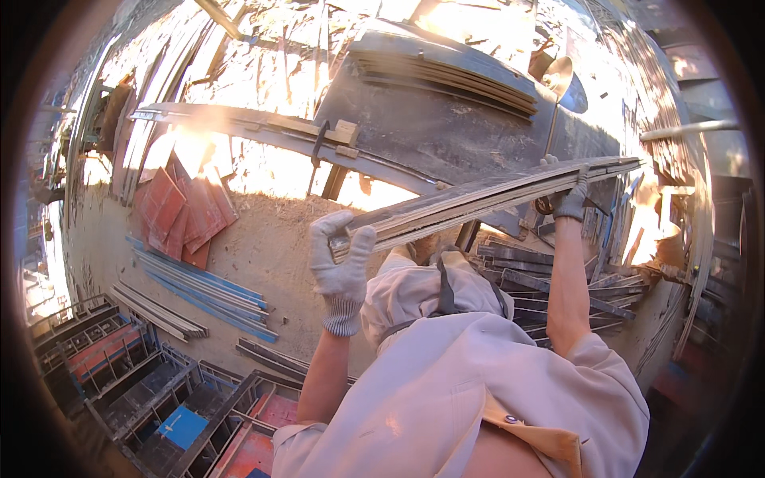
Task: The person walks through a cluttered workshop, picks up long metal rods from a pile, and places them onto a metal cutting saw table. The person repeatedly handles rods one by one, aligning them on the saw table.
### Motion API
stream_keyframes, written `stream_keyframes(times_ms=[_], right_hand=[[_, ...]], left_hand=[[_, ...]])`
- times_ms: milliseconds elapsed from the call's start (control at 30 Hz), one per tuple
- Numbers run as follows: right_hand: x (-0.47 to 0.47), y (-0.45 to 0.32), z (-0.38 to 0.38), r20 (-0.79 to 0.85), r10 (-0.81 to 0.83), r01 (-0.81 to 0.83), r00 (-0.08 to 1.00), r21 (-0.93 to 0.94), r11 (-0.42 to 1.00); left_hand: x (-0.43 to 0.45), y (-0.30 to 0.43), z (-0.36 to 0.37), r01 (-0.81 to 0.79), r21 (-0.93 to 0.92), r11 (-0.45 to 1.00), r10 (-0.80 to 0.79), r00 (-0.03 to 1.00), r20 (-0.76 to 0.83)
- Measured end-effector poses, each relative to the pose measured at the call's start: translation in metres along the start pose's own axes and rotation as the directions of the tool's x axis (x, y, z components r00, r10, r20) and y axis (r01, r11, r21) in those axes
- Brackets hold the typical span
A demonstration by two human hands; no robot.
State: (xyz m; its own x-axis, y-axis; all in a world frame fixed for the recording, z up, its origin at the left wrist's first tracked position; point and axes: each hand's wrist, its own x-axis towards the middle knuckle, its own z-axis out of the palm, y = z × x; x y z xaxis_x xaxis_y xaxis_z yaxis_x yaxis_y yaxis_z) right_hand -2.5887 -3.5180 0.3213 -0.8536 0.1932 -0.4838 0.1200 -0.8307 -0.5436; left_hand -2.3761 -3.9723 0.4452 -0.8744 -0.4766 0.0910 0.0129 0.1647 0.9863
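Observation:
A bundle of long, narrow plywood strips (466,200) with dark faces slants across in front of me, its right end higher in the picture. My left hand (342,257), in a pale knit glove, is curled around the bundle's left end, thumb on the near side. My right hand (572,194), in a grey glove, grips the bundle near its right end. Beyond lies a dark, dusty saw table (454,140) bearing a stack of strips (442,80). A black clamp (320,143) and a small wood block (346,132) sit at the table's left edge.
Red boards (179,209) and blue-edged strips (203,290) lie on the sandy ground at left. Dark strips (538,269) are heaped below the table at right. Framed panels (185,427) stand at lower left. A round metal disc (559,76) is at the table's far right.

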Motion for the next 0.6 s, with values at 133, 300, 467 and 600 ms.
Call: stream_keyframes(times_ms=[133,300,467,600], right_hand=[[0.022,-0.005,-0.036,0.136,-0.008,-0.015,0.991,0.165,0.986],[-0.010,0.003,0.001,0.065,-0.051,0.034,0.997,0.245,0.969],[-0.049,-0.041,0.034,0.125,-0.249,0.233,0.960,0.129,0.964],[-0.063,-0.127,0.042,0.193,-0.393,0.423,0.899,-0.147,0.894]], left_hand=[[-0.007,-0.013,0.001,-0.128,-0.080,0.989,0.132,0.990,0.048],[-0.011,-0.076,-0.026,-0.160,-0.113,0.981,0.168,0.983,0.067],[-0.008,-0.167,-0.021,0.177,-0.073,0.982,-0.150,0.949,0.278],[0.006,-0.171,0.052,-0.291,0.382,0.877,-0.051,0.735,0.677]])
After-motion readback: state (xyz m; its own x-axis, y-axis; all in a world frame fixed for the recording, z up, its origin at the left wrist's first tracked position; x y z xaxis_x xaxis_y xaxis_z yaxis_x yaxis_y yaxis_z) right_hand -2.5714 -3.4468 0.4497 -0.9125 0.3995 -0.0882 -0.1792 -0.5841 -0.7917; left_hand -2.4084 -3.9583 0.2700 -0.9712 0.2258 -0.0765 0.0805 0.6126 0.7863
